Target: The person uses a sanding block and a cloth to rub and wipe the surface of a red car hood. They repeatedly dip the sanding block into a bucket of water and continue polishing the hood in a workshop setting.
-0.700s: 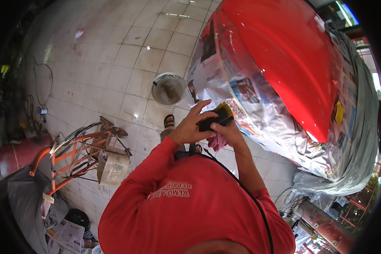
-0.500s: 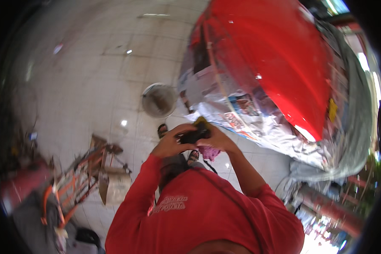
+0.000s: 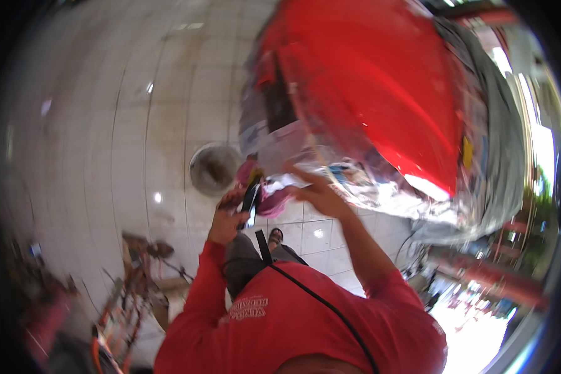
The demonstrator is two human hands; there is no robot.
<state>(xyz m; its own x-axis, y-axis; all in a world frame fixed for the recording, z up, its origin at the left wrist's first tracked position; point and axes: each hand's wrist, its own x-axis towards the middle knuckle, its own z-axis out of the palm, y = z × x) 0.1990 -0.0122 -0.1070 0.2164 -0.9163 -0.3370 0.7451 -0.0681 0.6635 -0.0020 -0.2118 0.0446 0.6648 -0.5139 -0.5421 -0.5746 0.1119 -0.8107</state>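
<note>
In front of my waist, my left hand [image 3: 228,218] is closed around a dark, narrow object [image 3: 250,199] with a pale shiny side and a touch of yellow at its far end; blur hides its exact kind. A crumpled pink cloth [image 3: 273,204] shows beside and beyond that object. Whether the left fingers also grip the cloth is unclear. To the right, my right hand [image 3: 321,194] has its fingers stretched out, smeared by motion, and holds nothing visible. Its fingertips come close to the cloth's right side.
A round bucket [image 3: 214,169] stands on the tiled floor [image 3: 168,124] just past my left hand. Ahead to the right is a large red panel [image 3: 368,75], edged with paper and plastic masking and a grey cover [image 3: 502,156]. Orange-framed equipment [image 3: 128,311] stands at lower left.
Both hands were together on the dark object. My right hand has come off it to the right, while the left keeps it, now more upright. More pink cloth shows. The whole view has shifted.
</note>
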